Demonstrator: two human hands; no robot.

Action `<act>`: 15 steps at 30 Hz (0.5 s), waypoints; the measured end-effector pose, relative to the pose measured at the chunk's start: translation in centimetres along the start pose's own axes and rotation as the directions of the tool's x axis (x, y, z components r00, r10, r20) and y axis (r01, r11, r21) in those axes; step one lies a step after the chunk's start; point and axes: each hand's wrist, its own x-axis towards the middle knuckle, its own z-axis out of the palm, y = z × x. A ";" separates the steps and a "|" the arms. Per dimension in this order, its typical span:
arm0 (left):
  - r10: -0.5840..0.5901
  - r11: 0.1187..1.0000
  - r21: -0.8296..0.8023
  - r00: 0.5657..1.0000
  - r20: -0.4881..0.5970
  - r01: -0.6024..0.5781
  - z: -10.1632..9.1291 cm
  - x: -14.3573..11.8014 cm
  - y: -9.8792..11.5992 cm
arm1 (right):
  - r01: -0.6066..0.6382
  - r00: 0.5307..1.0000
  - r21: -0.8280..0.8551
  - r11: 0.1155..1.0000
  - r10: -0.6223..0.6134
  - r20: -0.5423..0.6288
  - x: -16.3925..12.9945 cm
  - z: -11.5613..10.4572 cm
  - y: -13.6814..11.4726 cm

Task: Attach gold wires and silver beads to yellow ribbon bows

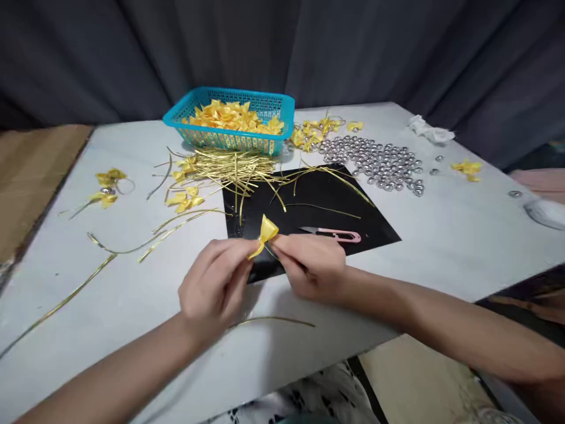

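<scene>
Between my two hands, over the front of a black sheet (pixel 273 215), is a small yellow ribbon bow (pixel 267 231). My left hand (pixel 216 280) pinches its left side with thumb and forefinger. From the other side, my right hand (pixel 311 262) has its fingertips closed at the bow's right edge, where a thin wire or tie shows just below. What exactly lies inside the right fingertips is partly hidden. Just beyond my right hand, pink-handled thread snips (pixel 342 234) rest on the black sheet.
A blue basket (pixel 229 140) of yellow bows stands at the back, a pile of gold twist ties (pixel 233 165) before it. Silver beads (pixel 375 159) are spread at the back right. Loose bows (pixel 106 185) and ties (pixel 66 299) lie left. White crumpled material (pixel 431 129) sits far right.
</scene>
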 end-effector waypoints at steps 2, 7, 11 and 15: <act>0.011 1.000 0.016 1.000 0.009 -0.011 0.0 0.3 0.1 | -0.017 1.000 -0.007 1.000 0.017 -0.002 -0.1 0.0 -0.1; 0.068 0.996 0.062 0.997 0.023 -0.069 0.0 0.4 0.1 | -0.058 0.998 -0.028 0.998 0.057 -0.003 -0.3 -0.3 -0.5; 0.123 0.990 0.063 0.992 -0.005 -0.123 0.1 0.1 0.0 | -0.067 0.998 -0.023 0.997 0.068 0.008 -0.3 -0.5 -0.8; 0.077 0.996 0.046 0.997 0.003 -0.077 0.2 0.3 -0.3 | -0.079 0.995 0.035 0.996 0.081 -0.060 0.0 0.1 -0.6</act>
